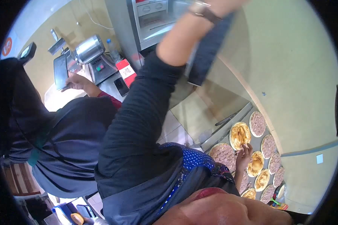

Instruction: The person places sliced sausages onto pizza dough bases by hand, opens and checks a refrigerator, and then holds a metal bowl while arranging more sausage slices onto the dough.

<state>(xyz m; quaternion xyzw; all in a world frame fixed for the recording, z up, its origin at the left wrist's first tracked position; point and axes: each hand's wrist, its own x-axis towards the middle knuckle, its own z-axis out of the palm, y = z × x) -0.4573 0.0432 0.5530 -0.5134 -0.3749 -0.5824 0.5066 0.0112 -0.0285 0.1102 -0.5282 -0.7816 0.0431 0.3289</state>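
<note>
On the far left, a co-worker in dark, softly folding cloth is holding a flat, smooth rectangular slab (61, 71) in one hand (77, 80). Behind it, a rounded, shiny metal machine (89, 49) is standing on the left worktop (106, 81); a clear plastic bottle (113, 51) with a blue cap is standing beside it, its contents too small to tell, and a red-and-white box (126, 72) and a black phone (121, 86) are lying near that worktop's right edge. Further right, an open fridge (152, 27) is showing a white drawer. Our left hand (229, 4), beyond a dark-strapped watch (205, 11), is blurring past the frame's top; we cannot tell its grip. Our right hand (244, 155) is touching the near rim of a sauce-smeared round (239, 134) at the right worktop's (246, 110) far end, fingers curling; we cannot tell whether they are pinching. Around it, pale-rimmed rounds (268, 146) covered with pinkish, pebbly slices are lining the right edge.
</note>
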